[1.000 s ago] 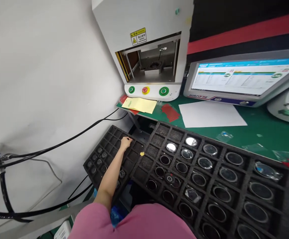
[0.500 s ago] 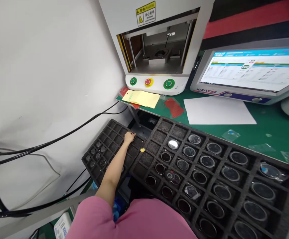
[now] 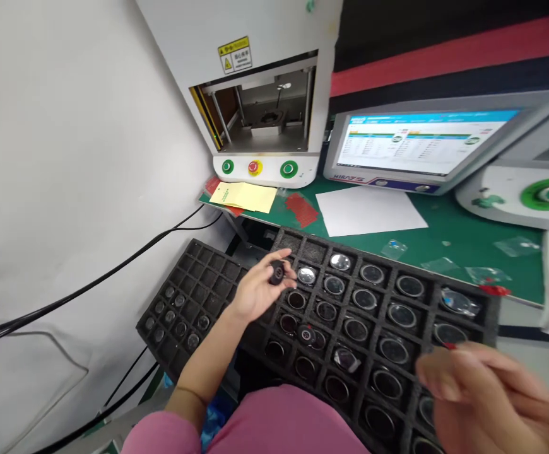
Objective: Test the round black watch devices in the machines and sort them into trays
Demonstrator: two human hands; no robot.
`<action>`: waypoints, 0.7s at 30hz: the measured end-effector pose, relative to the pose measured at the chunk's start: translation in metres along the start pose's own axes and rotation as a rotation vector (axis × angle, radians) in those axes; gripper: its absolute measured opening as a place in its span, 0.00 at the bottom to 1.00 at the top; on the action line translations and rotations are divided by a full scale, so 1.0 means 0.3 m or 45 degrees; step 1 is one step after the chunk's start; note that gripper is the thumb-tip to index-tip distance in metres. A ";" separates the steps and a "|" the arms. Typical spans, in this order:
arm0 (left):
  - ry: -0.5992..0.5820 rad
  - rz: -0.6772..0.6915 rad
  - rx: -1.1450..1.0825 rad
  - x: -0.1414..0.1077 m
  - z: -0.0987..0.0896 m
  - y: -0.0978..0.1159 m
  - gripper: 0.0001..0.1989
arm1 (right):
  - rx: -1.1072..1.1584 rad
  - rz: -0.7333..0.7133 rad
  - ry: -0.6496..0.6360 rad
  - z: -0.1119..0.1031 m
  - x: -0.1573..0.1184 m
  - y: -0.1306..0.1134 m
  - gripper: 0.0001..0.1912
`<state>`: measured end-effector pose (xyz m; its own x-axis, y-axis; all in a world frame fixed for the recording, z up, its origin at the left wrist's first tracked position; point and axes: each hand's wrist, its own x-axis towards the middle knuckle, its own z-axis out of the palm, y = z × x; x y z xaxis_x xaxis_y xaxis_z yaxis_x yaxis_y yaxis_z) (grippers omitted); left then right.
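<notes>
Two hands of ours are well apart. Our left hand (image 3: pixel 255 293) pinches a black disc (image 3: pixel 278 272) between thumb and fingers, seemingly above the tray (image 3: pixel 313 251), towards its far left corner. From our right hand (image 3: pixel 501 400), the disc lies leftward and farther forward; the left is nearer, touching it. The disc is round, with no clear long axis; its marked face points rightward and towards us. Blur hides whether our right fingers grip the red bit (image 3: pixel 450 345) at their tips.
</notes>
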<state>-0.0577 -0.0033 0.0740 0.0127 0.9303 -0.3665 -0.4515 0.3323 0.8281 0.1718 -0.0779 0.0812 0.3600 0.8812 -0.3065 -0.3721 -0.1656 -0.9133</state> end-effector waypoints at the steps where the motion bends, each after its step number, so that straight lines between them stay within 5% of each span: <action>1: -0.159 0.018 -0.053 -0.022 0.041 -0.008 0.26 | -0.030 -0.023 0.034 0.027 -0.002 -0.018 0.10; 4: -0.497 0.127 -0.058 -0.064 0.122 -0.035 0.28 | -0.117 -0.086 0.049 0.071 -0.014 -0.051 0.11; 8: -0.681 0.300 0.134 -0.088 0.162 -0.062 0.28 | -0.046 -0.218 -0.048 0.063 -0.022 -0.041 0.10; 16: -0.776 0.348 0.370 -0.131 0.198 -0.058 0.34 | 0.221 0.160 -0.610 0.063 -0.010 -0.056 0.12; 21: -0.775 0.441 0.553 -0.148 0.219 -0.028 0.33 | 0.317 0.347 -0.690 0.074 -0.017 -0.082 0.15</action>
<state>0.0040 -0.0373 0.1112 0.4737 0.8710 0.1303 -0.1350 -0.0744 0.9881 0.1602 -0.0686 0.1113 -0.2332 0.9312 -0.2802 -0.5996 -0.3645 -0.7125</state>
